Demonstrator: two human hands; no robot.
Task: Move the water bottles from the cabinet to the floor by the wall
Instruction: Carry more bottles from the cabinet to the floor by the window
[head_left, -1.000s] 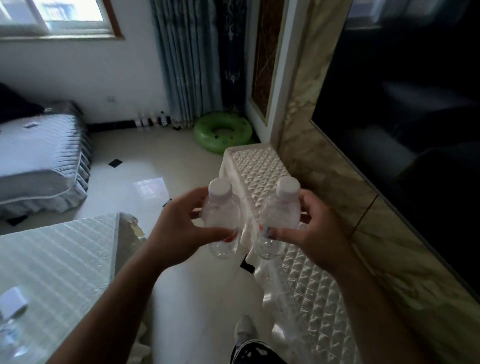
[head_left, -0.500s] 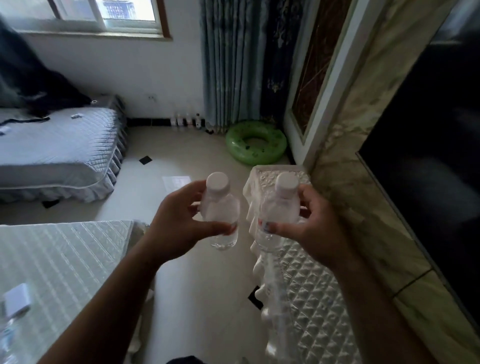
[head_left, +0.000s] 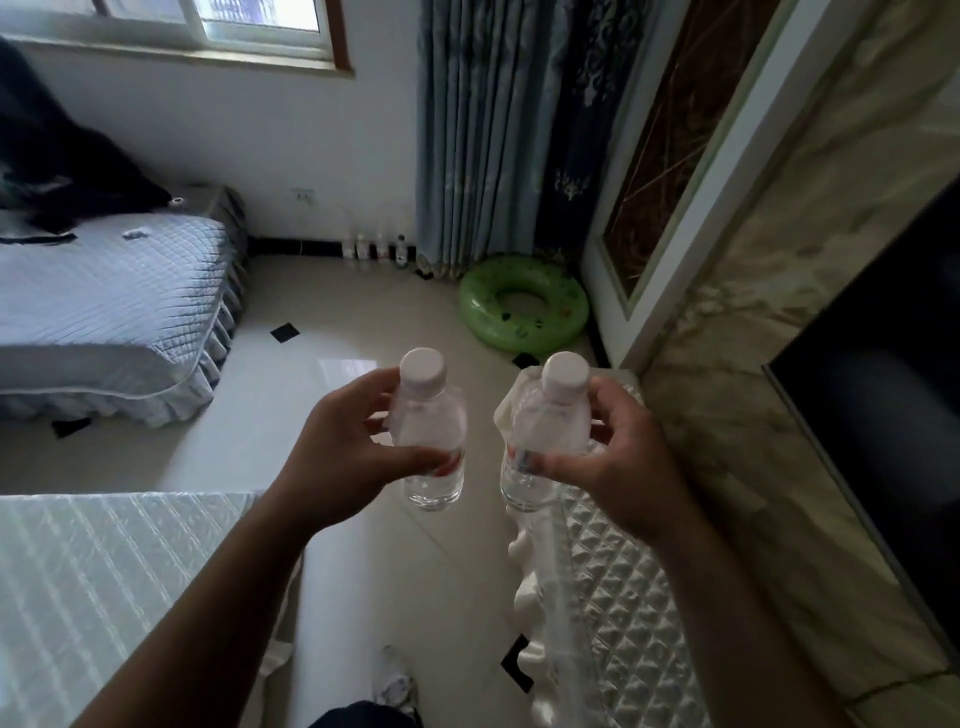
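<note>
1. Water bottles (head_left: 430, 441) are in both our hands, upright and side by side, close together but not touching, above the pale tiled floor (head_left: 363, 332).
2. Far left we see a bed (head_left: 104, 312) under a grey quilted cover. Nearer us lies a white quilted surface (head_left: 104, 597).
3. Our left hand (head_left: 343, 457) curls thumb and fingers round the left bottle (head_left: 428, 415), which is clear with a white cap.
4. Beyond it, a row of small bottles (head_left: 374, 247) stands on the floor against the far wall, just beside the curtain (head_left: 483, 130).
5. Our right hand (head_left: 618, 467) grips the right bottle (head_left: 545, 426) the same way, over the far end of the cabinet (head_left: 623, 597) with its white quilted top.
6. A green swim ring (head_left: 524, 306) lies on the floor past the cabinet, and a dark screen (head_left: 883, 441) covers the wall at right.
</note>
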